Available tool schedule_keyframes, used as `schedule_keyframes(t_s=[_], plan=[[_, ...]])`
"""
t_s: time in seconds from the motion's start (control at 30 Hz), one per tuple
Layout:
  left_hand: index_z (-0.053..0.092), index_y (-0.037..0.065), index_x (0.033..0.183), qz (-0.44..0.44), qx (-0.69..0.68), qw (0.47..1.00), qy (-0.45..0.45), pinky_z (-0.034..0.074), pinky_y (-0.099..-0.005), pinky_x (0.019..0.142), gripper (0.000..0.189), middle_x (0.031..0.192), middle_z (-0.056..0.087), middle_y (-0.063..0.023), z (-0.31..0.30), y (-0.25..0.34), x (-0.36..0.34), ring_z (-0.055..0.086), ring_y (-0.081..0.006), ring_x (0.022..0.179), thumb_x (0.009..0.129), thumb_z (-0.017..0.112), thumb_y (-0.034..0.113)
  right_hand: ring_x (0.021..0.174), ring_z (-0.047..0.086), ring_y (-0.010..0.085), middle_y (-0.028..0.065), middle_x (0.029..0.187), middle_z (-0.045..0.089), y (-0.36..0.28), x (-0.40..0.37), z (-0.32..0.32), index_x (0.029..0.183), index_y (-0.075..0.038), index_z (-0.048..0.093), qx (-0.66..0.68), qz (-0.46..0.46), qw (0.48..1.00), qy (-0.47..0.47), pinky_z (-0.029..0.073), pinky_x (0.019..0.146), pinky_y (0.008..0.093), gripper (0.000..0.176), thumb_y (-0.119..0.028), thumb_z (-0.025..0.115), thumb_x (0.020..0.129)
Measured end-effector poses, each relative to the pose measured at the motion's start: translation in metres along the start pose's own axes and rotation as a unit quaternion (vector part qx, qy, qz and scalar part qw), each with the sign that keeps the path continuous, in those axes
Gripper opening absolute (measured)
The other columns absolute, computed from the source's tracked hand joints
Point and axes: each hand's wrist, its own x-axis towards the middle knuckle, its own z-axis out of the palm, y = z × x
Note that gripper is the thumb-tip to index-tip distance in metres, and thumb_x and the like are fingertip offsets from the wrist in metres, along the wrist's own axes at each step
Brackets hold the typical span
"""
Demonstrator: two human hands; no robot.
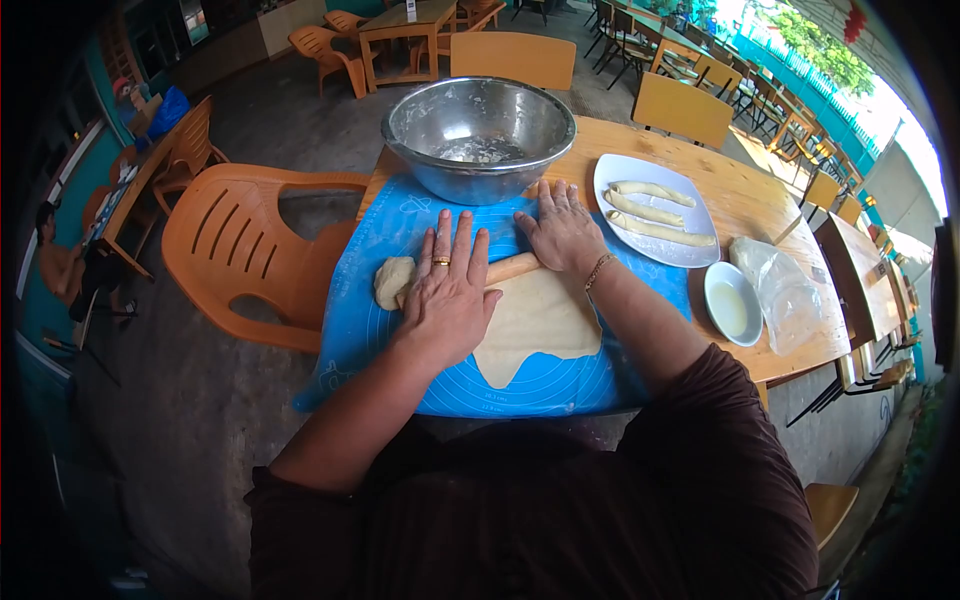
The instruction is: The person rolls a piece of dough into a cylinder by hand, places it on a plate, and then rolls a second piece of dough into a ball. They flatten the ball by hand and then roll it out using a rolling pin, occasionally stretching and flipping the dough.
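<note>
A flat sheet of pale dough (535, 325) lies on the blue mat (345, 330). Across its far edge runs a wooden rolling pin (512, 267). My left hand (448, 290), with a ring on one finger, lies flat over the pin's left part, fingers stretched out. On the right part of the pin rests my right hand (565, 230), a bracelet at the wrist, its fingers straight and its thumb apart. Just left of my left hand sits a lump of dough (393, 281). Neither hand is wrapped round the pin.
Beyond my hands stands a steel bowl (480, 140). To the right are a white plate (658, 185) with several dough strips, a small bowl (733, 304) of liquid and a plastic bag (790, 295). An orange chair (240, 250) adjoins the table's left side. A person sits far left.
</note>
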Motion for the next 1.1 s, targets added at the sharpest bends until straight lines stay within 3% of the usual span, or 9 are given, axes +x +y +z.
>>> schedule_keyframes(t_s=[0.1,0.2,0.33,0.47,0.6,0.77,0.93,1.0,1.1], plan=[[0.033,-0.008,0.144,0.034,-0.049,0.996,0.066,0.015,-0.0536,0.12,0.073,0.156,0.016,-0.0282,-0.001,0.002,-0.005,0.009,-0.0449,0.148,0.089,0.067,0.025,0.145,0.024,0.0434,0.0316,0.155,0.025,0.004,-0.007,0.003,0.148,0.004,0.033,0.071,-0.022,0.993,0.092,0.024,0.119,0.0451,0.072,-0.05,0.041,0.1],[0.04,-0.007,0.135,0.048,-0.073,0.987,0.137,0.019,-0.057,0.118,0.069,0.15,0.025,-0.0284,-0.008,0.004,-0.011,0.016,-0.0483,0.143,0.079,0.073,0.016,0.133,0.041,0.0459,0.0318,0.14,0.043,0.008,-0.038,-0.006,0.121,0.0,0.06,0.156,-0.133,0.959,0.194,0.034,0.112,0.0481,0.052,-0.039,0.066,0.087],[0.052,-0.004,0.116,0.067,-0.078,0.955,0.279,0.029,-0.0569,0.113,0.047,0.135,0.041,-0.0229,-0.016,0.007,-0.009,0.034,-0.0415,0.131,0.073,0.066,0.005,0.132,0.043,0.0429,0.024,0.129,0.052,0.016,-0.081,-0.024,0.11,-0.009,0.068,0.198,-0.223,0.95,0.089,0.037,0.109,0.05,0.038,-0.032,0.074,0.082],[0.048,0.0,0.115,0.098,-0.1,0.933,0.33,0.033,-0.0547,0.107,0.045,0.129,0.045,-0.0221,-0.017,0.009,0.003,0.044,-0.0402,0.119,0.073,0.064,0.0,0.124,0.047,0.0416,0.0236,0.122,0.053,0.023,-0.091,-0.025,0.105,-0.007,0.07,0.091,-0.326,0.927,0.161,0.041,0.102,0.0506,0.036,-0.027,0.076,0.076],[0.048,-0.001,0.116,0.086,-0.111,0.93,0.34,0.037,-0.0504,0.105,0.041,0.128,0.045,-0.0219,-0.036,0.015,0.011,0.047,-0.0377,0.115,0.077,0.061,-0.001,0.121,0.05,0.0379,0.0191,0.118,0.056,0.022,-0.091,-0.032,0.101,-0.007,0.07,0.144,-0.314,0.931,0.118,0.042,0.099,0.0489,0.033,-0.022,0.078,0.073],[0.047,-0.002,0.118,0.02,-0.273,0.871,0.408,0.043,-0.0363,0.099,0.032,0.12,0.048,-0.0175,-0.04,-0.001,0.016,0.051,-0.0239,0.108,0.086,0.05,-0.006,0.092,0.064,0.0329,0.0119,0.098,0.064,0.037,-0.087,-0.056,0.096,-0.005,0.064,0.262,-0.245,0.93,0.078,0.052,0.078,0.0417,0.027,-0.016,0.075,0.074],[0.044,-0.003,0.125,-0.086,-0.391,0.833,0.382,0.045,-0.0343,0.095,0.031,0.122,0.047,-0.0148,-0.018,0.0,0.024,0.052,-0.0196,0.105,0.094,0.044,-0.002,0.079,0.065,0.0356,0.0145,0.086,0.067,0.062,-0.095,-0.07,0.094,-0.005,0.062,0.273,-0.125,0.933,0.198,0.052,0.07,0.0427,0.028,-0.022,0.073,0.074],[0.048,-0.004,0.122,-0.062,-0.365,0.868,0.332,0.046,-0.0394,0.093,0.031,0.121,0.05,-0.0195,-0.015,0.015,0.034,0.054,-0.0281,0.104,0.092,0.049,0.0,0.077,0.065,0.0367,0.0157,0.084,0.066,0.068,-0.088,-0.067,0.093,-0.005,0.062,0.285,-0.081,0.931,0.216,0.052,0.069,0.0432,0.027,-0.021,0.071,0.075],[0.049,-0.005,0.128,0.045,-0.278,0.954,0.108,0.043,-0.0399,0.099,0.037,0.121,0.055,-0.0194,-0.008,0.03,0.051,0.054,-0.0309,0.112,0.095,0.054,0.009,0.073,0.064,0.0399,0.0198,0.075,0.064,0.077,-0.082,-0.068,0.088,-0.003,0.06,0.316,-0.026,0.917,0.244,0.051,0.068,0.0451,0.022,-0.02,0.067,0.076]])
